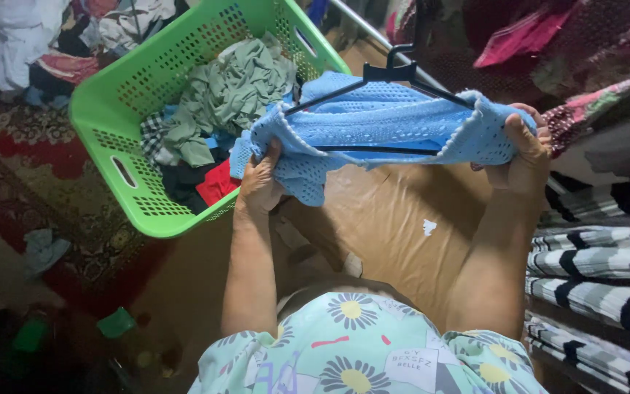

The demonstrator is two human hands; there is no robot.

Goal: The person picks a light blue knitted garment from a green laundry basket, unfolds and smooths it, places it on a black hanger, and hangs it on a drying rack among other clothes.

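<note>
Head view, our left hand (260,182) and right hand (525,149) gripping a blue knit top (380,120) on a black hanger (391,73), green laundry basket (111,109) at ten o'clock.

A light-blue knitted garment (388,128), bunched, hangs stretched across a black plastic hanger (391,73).

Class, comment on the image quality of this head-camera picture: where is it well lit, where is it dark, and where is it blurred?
Head view: light falls evenly on the blue knit garment, the left hand, the right hand and the green basket; the bottom left corner sinks into dark shadow; the striped fabric at the right edge looks slightly soft; no strong glare shows.
</note>
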